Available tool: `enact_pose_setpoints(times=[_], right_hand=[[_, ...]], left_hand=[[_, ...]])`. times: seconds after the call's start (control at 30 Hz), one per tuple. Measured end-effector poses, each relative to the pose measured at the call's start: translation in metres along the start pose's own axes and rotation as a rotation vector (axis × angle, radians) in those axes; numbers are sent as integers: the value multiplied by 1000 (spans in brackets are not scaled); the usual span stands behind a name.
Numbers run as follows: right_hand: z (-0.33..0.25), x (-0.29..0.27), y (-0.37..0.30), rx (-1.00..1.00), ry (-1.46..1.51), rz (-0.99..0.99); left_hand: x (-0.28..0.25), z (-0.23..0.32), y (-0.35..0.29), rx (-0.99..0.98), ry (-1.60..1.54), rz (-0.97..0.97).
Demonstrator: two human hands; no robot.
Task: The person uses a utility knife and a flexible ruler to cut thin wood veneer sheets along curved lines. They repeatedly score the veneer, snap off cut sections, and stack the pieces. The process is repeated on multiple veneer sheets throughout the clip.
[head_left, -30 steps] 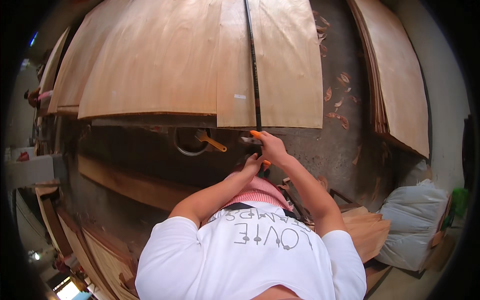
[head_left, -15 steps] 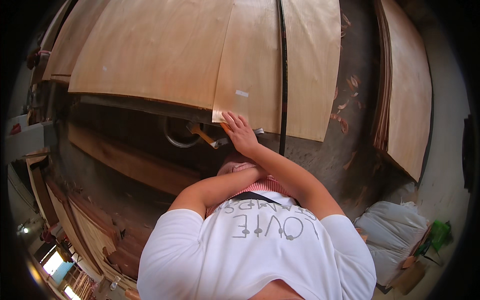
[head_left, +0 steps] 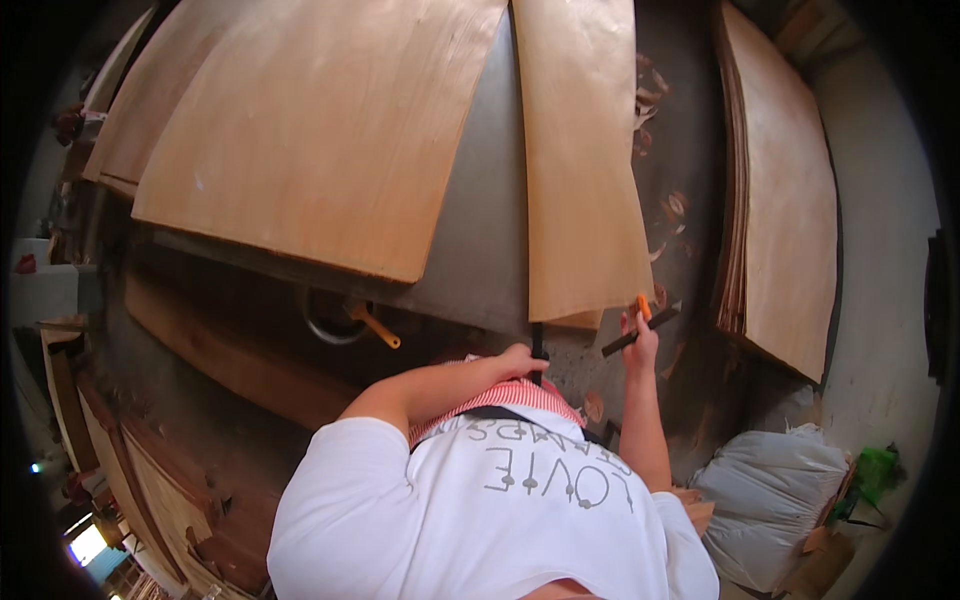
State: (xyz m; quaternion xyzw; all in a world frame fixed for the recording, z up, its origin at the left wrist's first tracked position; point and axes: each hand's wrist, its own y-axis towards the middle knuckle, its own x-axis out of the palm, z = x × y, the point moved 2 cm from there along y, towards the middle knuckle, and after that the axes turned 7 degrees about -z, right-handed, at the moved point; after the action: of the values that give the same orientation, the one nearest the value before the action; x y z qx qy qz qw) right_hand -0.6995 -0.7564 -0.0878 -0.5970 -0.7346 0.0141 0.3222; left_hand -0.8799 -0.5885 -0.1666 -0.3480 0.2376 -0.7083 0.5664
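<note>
My left hand [head_left: 519, 361] is closed round the near end of a long black bar [head_left: 537, 342], close to my waist. A narrow sheet of pale wood veneer [head_left: 582, 170] lies along the bar's right side, hiding part of it. At that sheet's near right corner, my right hand [head_left: 641, 345] is closed on a dark, flat, bar-like tool [head_left: 658, 318] with an orange part [head_left: 643, 306] beside it. Whether these fingers also pinch the veneer corner I cannot tell. To the left lies a wide veneer sheet [head_left: 310, 140] on the grey tabletop [head_left: 478, 220].
Below the table's front edge are a round metal ring [head_left: 325, 325] and a yellow-orange handle [head_left: 377, 326]. A stack of veneer sheets [head_left: 785, 200] stands at the right, with curled shavings [head_left: 672, 208] beside it. A full white sack [head_left: 768, 500] sits at the lower right.
My right hand has moved right, from the veneer edge to the narrow sheet's far corner. A strip of grey tabletop now shows between the sheets. My left hand has come into view on the bar.
</note>
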Motion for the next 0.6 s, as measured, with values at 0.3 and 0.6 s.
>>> enact_pose_setpoints(times=[0.3, 0.6], right_hand=[[10, -66, 2, 108, 109, -32], [24, -83, -12, 264, -177, -51]], left_hand=[[-3, 8, 3, 3, -134, 168], [7, 18, -10, -77, -423, 85]])
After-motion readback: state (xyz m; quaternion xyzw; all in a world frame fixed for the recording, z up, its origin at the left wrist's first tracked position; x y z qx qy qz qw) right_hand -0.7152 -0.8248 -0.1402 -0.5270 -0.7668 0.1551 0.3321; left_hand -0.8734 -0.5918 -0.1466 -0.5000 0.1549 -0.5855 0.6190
